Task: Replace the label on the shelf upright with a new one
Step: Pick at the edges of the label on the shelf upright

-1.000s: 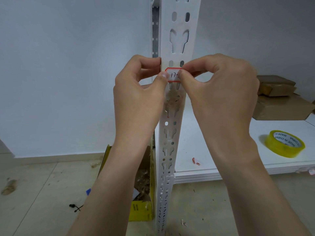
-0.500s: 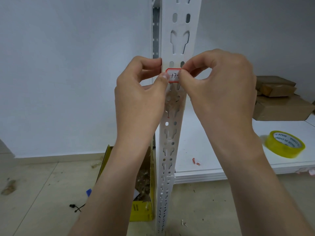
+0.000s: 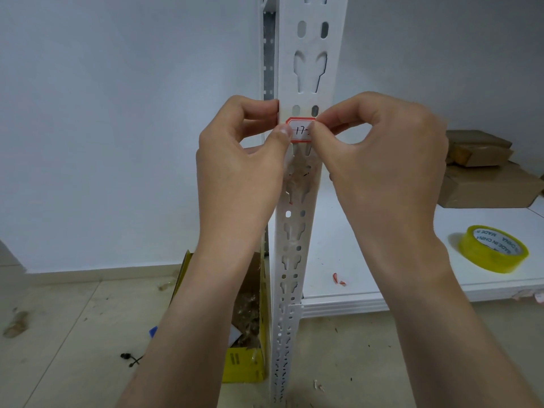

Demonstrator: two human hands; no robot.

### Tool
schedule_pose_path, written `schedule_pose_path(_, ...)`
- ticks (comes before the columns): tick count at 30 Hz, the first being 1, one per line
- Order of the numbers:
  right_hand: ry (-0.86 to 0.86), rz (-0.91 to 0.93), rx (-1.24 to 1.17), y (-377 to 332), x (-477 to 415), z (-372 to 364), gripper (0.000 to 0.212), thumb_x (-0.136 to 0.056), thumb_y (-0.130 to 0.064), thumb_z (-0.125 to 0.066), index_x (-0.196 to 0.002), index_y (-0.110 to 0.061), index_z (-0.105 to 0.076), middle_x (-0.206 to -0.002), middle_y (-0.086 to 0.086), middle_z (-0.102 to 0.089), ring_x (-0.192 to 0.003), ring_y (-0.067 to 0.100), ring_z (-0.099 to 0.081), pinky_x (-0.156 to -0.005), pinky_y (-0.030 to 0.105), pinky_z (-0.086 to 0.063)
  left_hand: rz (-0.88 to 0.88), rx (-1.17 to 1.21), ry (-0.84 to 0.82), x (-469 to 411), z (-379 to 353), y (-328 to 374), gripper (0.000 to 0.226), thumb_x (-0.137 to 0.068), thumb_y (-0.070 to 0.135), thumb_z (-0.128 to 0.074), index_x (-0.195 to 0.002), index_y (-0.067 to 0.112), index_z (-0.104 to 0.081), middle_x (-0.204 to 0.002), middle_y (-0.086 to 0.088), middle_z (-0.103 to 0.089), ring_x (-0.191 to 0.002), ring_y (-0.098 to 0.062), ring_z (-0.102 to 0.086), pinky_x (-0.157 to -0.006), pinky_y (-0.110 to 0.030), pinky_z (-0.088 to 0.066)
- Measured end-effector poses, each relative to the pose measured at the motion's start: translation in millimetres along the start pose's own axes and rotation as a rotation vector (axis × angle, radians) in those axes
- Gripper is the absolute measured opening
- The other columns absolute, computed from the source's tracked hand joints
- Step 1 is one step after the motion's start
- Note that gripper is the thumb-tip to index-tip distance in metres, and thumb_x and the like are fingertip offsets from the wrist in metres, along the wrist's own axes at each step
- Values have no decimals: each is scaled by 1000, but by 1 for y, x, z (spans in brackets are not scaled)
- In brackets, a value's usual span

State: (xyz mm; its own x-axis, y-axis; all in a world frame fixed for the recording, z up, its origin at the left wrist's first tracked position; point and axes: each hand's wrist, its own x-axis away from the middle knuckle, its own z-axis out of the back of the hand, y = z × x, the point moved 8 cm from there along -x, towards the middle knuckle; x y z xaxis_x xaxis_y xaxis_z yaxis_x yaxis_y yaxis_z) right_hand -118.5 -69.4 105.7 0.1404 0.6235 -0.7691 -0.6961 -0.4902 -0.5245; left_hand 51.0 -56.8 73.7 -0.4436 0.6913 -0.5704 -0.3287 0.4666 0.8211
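The white slotted upright (image 3: 309,69) runs top to bottom through the middle of the view. The shelf (image 3: 368,260) joins it low on the right, with boxes (image 3: 485,184) at its back right corner and a tape roll (image 3: 493,248) near its front edge.

The left hand (image 3: 235,178) grips the upright. Its fingers are curled round the left edge and its thumb is pressed on the label's left end. The right hand (image 3: 388,160) pinches the right end between thumb and forefinger, its other fingers curled and empty.

The label (image 3: 300,131), red-bordered with "17" written on it, lies across the upright's front face just under a pair of small holes. It looks level. The right fingers hide its far end, so I cannot tell whether that end is stuck down or lifted.

This is probably the new label being set. To do it well, keep the left thumb as the anchor. Hold the right end taut and square to the upright's edges, then smooth from left to right so no crease forms over the slots.
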Motion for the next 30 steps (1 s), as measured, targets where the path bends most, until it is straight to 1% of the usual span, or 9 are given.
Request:
schedule_pose_path(3, 20, -1, -22, 1, 0, 1, 14, -91, -50, -73, -94, -37, -77, -89, -19, -73, -83, 7, -69, -74, 24, -55, -8, 1, 4, -1, 0, 1, 13, -95, 21, -74, -101, 30, -67, -106, 15, -75, -105, 1, -69, -78, -39, -66)
schedule_pose_path(6, 2, -6, -30, 0, -1, 1, 17, -91, -51, -73, -98, -36, -77, -92, -18, -75, -81, 6, -69, -74, 18, -52, -6, -6, 10, -1, 0, 1, 13, -95, 22, -74, -100, 32, -66, -106, 16, -74, -105, 2, -69, -80, -40, -66)
schedule_pose_path(9, -4, 2, -25, -1, -1, 1, 17, -92, -49, -73, -100, -35, -79, -94, -16, -76, -83, 6, -70, -77, 22, -54, -7, -2, 13, 0, 0, 1, 14, -95, 22, -75, -99, 33, -66, -105, 17, -74, -104, 3, -69, -80, -38, -66)
schedule_pose_path(13, -10, 10, -9, -3, -1, 1, 16, -92, -48, -72, -100, -36, -79, -96, -15, -77, -85, 7, -69, -76, 22, -53, -8, 6, 15, 0, 0, 2, 14, -95, 23, -75, -97, 33, -66, -104, 16, -74, -104, 3, -69, -78, -36, -66)
schedule_pose_path(15, -26, 1, -2, -3, -2, 0, 15, -93, -47, -72, -100, -37, -79, -96, -15, -76, -85, 7, -68, -75, 23, -54, -3, 7, 16, 1, -1, 2, 13, -94, 24, -76, -99, 32, -67, -105, 15, -75, -105, 1, -69, -79, -39, -66)
schedule_pose_path(19, -52, -3, 20, -5, -3, -2, 10, -93, -45, -71, -95, -37, -76, -92, -15, -72, -84, 9, -66, -75, 30, -57, 9, 4, 15, 2, 0, 1, 12, -95, 24, -75, -103, 29, -68, -109, 14, -75, -105, -1, -69, -81, -43, -66)
schedule_pose_path(24, -90, -6, 31, -7, -6, -3, 7, -92, -43, -70, -90, -38, -73, -89, -16, -69, -83, 9, -66, -77, 32, -59, 12, 2, 10, 2, -1, 2, 13, -95, 23, -75, -102, 31, -67, -108, 14, -74, -105, 0, -69, -80, -41, -66)
schedule_pose_path(27, -100, -3, 40, -7, -6, -3, 7, -93, -43, -69, -90, -38, -72, -90, -16, -69, -83, 9, -65, -76, 32, -58, 14, -7, 12, 2, -1, 2, 13, -95, 24, -75, -105, 28, -68, -110, 12, -75, -106, -2, -69, -83, -45, -66)
schedule_pose_path(30, -102, 3, 42, -7, -5, -4, 8, -93, -44, -69, -91, -37, -72, -91, -16, -69, -85, 10, -65, -77, 35, -59, 16, -6, 14, 1, -1, 2, 13, -95, 23, -75, -105, 28, -68, -110, 11, -75, -107, -3, -69, -84, -47, -65)
